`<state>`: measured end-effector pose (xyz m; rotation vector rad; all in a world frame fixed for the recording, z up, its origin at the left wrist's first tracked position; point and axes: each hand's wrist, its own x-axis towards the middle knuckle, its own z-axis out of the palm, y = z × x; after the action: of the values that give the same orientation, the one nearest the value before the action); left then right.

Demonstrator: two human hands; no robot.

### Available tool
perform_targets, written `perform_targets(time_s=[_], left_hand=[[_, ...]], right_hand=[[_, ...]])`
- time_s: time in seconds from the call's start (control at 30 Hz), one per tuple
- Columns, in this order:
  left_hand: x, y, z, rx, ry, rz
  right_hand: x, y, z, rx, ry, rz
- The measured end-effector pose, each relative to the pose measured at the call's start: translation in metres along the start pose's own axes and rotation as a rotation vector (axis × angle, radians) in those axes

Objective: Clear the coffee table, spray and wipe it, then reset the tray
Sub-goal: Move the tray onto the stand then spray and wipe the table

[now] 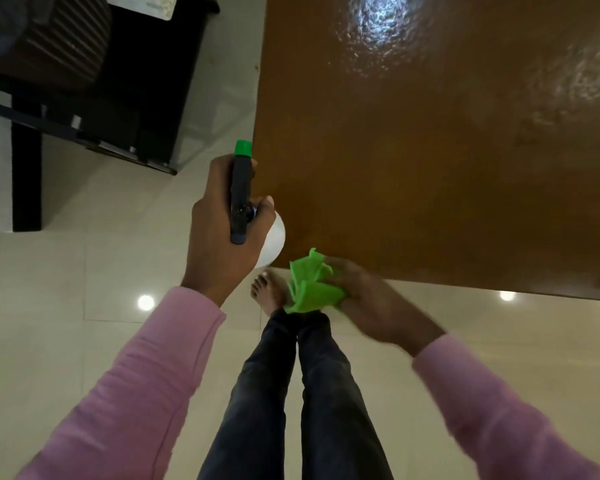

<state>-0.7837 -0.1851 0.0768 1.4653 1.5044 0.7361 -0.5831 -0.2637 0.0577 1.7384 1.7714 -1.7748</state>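
Both grips are full: my left grip [219,233] wraps the spray bottle [241,192] beside the table [430,150] corner; my right grip [368,299] clutches a crumpled green cloth [310,289] at its edge.

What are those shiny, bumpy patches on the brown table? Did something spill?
Probably not a spill. The glossy brown coffee table has wet-looking patches on its far part, likely spray: the left hand holds a white, green-nozzled spray bottle and the right hand grips a crumpled green cloth.
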Motion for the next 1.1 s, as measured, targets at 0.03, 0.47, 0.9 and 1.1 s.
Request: perform_targets(time_s=[0.03,0.47,0.9,1.1], left_hand=[[0.001,0.003,0.002,-0.001,-0.002,-0.002],[0.001,-0.001,0.031,0.017,-0.045,0.022],[-0.011,-0.012,0.027,0.153,-0.165,-0.15],[-0.022,-0.016,0.022,0.174,-0.139,-0.224]], right_hand=[[-0.003,-0.007,-0.016,0.026,-0.051,0.053],[0.126,-0.006,-0.118,-0.414,0.193,0.083],[0.102,0.014,-0.099,-0.751,0.499,0.001],[0.071,0.022,-0.042,-0.616,0.645,0.054]])
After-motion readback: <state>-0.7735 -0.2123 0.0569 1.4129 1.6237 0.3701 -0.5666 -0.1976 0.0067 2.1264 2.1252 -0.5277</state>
